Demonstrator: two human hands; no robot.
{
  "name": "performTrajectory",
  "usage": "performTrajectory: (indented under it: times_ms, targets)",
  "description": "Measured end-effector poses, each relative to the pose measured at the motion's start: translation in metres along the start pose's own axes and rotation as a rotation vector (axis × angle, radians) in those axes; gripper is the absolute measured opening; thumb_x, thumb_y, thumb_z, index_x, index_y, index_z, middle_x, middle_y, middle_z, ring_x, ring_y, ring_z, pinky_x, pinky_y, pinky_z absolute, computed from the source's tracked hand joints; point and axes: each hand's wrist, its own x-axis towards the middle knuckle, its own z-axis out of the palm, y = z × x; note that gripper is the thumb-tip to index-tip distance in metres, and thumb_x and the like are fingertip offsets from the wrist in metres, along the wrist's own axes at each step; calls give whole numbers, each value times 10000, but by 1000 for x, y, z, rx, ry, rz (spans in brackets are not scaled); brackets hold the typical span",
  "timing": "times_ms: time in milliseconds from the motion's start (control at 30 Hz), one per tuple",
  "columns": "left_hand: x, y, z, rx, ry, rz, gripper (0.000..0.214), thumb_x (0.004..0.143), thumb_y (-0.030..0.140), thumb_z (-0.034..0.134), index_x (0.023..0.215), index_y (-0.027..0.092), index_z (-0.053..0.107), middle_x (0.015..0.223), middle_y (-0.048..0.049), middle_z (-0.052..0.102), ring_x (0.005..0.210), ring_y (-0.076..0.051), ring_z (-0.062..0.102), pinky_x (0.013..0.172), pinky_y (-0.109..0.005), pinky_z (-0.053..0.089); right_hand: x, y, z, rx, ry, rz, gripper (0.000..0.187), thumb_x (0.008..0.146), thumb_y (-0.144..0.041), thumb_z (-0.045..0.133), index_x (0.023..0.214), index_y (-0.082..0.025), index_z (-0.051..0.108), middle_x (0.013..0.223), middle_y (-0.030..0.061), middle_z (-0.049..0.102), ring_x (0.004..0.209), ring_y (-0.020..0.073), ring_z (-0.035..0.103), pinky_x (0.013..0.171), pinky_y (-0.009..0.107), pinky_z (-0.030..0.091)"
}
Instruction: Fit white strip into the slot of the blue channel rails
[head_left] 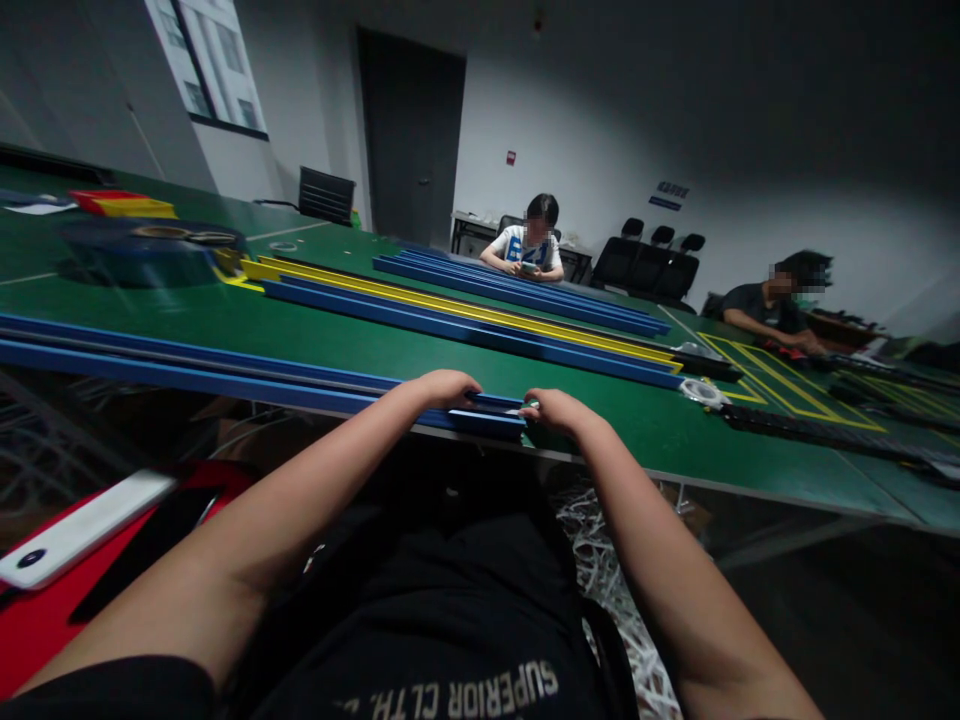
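A long blue channel profile point(285, 378) lies along the front edge of the green table, with a dark groove down its length. Near its right end, my left hand point(448, 388) rests on it with fingers curled into the groove. My right hand point(553, 408) is just past that end, thumb and fingertips pinched together. A small pale bit shows at those fingertips, too small to name. Between the hands, a thin whitish strip seems to lie in the groove.
Behind lie yellow profiles point(450, 308) and more blue profiles point(510, 285). A roll of dark film point(142, 255) stands left; a white tape roll point(703, 393) is right. Two people sit across the table point(337, 345). Shredded white strips point(600, 540) lie below.
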Motion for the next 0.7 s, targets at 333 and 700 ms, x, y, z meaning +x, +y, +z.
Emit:
performTrajectory:
  times_ms: [333, 700]
  targets:
    - [2, 3, 3, 55, 37, -39, 350, 775, 420, 586, 1097, 347, 700, 979, 2, 742, 831, -170, 646, 637, -224, 394, -10, 3, 32, -68, 186, 1, 471, 942, -533, 403, 1328, -301, 544, 1169, 66, 674, 1044, 218, 621, 844, 276, 435]
    - [-1, 6, 0, 33, 20, -66, 336, 776, 425, 562, 1056, 324, 716, 913, -1, 738, 773, -185, 632, 646, -257, 392, -12, 5, 44, 52, 284, 76, 426, 904, -563, 428, 1222, -362, 627, 1052, 8, 700, 946, 205, 628, 823, 294, 452]
